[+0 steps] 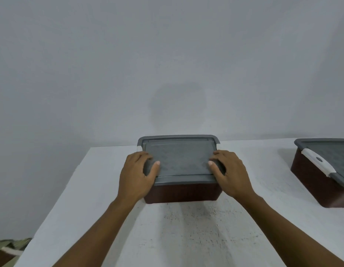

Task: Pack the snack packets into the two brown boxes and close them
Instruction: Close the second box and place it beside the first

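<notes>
— Head view: where was the brown box [180,192]?
— At the desk's [186,237] far edge, grey lid [179,160] on; second box [309,180], lidded, at the right edge.
— Hands?
— Curled: left hand [136,174] and right hand [231,174] gripped the grey lid's sides.

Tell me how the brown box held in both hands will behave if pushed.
The brown textured plastic box looks rigid, so it should slide whole on the white table. Low and wide, it seems unlikely to tip. Its flat grey plastic lid, gripped by the left hand and right hand, may lift off if unlatched.
</notes>
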